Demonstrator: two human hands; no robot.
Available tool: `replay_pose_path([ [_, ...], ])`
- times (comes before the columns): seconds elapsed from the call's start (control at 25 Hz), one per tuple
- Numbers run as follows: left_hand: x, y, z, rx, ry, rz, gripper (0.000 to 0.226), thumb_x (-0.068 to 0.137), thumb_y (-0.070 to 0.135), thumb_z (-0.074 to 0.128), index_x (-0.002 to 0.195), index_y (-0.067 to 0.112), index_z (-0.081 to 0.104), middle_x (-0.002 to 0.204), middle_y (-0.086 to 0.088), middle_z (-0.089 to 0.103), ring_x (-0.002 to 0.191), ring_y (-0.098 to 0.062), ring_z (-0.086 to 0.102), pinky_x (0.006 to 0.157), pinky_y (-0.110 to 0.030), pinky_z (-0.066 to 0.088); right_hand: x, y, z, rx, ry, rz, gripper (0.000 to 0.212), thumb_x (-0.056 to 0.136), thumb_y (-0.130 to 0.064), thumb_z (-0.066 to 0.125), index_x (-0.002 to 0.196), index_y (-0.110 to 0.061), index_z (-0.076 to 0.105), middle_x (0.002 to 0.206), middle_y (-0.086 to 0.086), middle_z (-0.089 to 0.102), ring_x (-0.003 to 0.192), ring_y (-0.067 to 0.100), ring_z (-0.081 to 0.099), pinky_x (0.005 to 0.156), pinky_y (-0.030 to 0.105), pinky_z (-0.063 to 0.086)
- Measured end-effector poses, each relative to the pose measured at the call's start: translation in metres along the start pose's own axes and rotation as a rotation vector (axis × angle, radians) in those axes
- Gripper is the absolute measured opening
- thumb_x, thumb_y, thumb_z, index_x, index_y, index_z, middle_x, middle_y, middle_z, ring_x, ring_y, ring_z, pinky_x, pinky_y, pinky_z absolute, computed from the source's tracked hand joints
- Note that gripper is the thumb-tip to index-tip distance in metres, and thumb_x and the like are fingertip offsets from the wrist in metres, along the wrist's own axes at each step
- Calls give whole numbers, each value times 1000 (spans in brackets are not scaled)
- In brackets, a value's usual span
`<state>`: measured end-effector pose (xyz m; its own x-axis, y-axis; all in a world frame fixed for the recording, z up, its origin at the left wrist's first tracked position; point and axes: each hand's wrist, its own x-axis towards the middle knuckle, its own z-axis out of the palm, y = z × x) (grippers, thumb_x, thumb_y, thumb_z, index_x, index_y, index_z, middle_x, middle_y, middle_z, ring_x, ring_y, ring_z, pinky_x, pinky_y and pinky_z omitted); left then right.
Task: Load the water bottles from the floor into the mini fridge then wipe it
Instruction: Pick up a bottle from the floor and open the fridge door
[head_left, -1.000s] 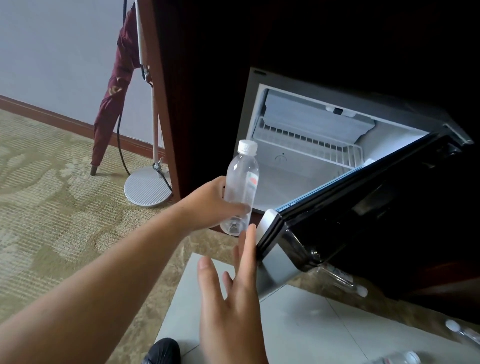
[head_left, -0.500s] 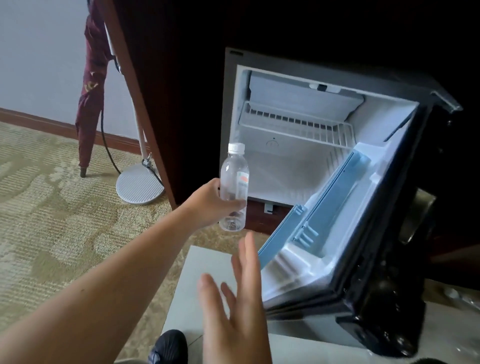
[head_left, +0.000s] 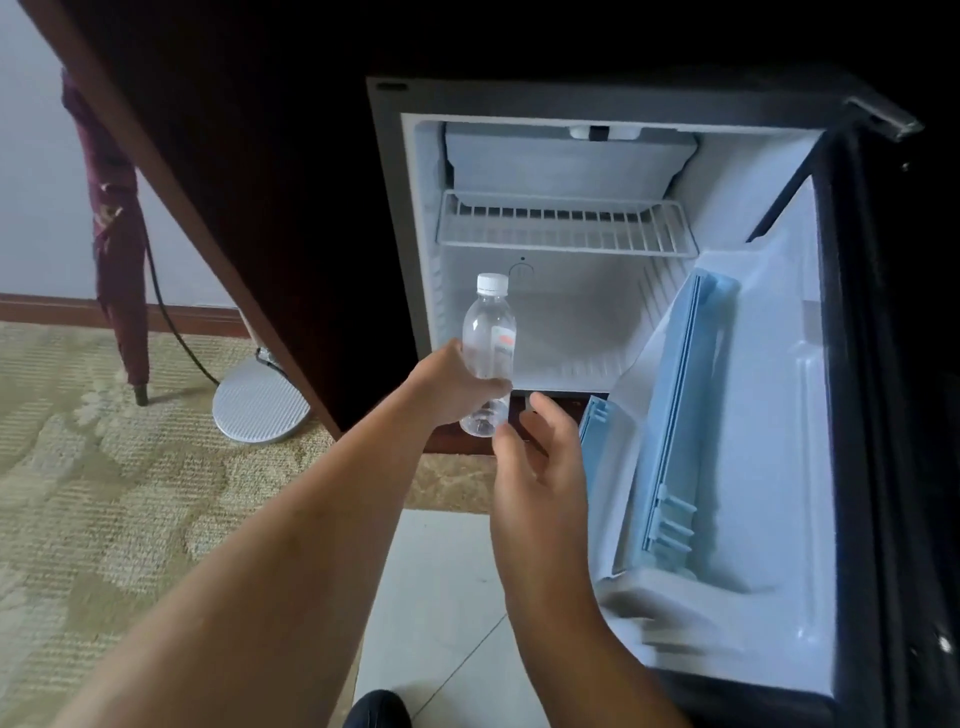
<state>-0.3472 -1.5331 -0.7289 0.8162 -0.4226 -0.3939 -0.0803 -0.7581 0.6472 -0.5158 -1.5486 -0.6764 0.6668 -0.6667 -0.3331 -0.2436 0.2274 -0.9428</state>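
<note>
Clear plastic, white cap up: the water bottle (head_left: 488, 353) stands upright in my left hand (head_left: 451, 387), which is wrapped around its lower half. Its long axis is vertical. I hold it in the air just in front of the mini fridge (head_left: 561, 322), at the left side of the opening, level with the lower compartment floor and below the wire shelf (head_left: 566, 228). My right hand (head_left: 540, 467) is empty, fingers spread and relaxed, just below and to the right of the bottle base, not touching it. The door (head_left: 769, 467) stands swung wide on the right. The governing relation: the compartment lies straight ahead of the left hand, which is the nearer hand. I judge that a forward push, keeping the bottle vertical, would seat it under the shelf; clearance at the cap looks adequate, though I cannot confirm it.
</note>
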Motion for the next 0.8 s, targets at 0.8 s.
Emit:
replay_pose_path([
  [0.8, 124, -7, 57, 2, 139, -95, 67, 89, 44, 69, 142, 15, 38, 116, -5, 60, 76, -15, 63, 57, -29, 48, 65, 48, -9, -21, 90, 94, 25, 94, -24, 63, 108, -45, 65, 105, -27, 68, 92, -9, 65, 94, 41, 57],
])
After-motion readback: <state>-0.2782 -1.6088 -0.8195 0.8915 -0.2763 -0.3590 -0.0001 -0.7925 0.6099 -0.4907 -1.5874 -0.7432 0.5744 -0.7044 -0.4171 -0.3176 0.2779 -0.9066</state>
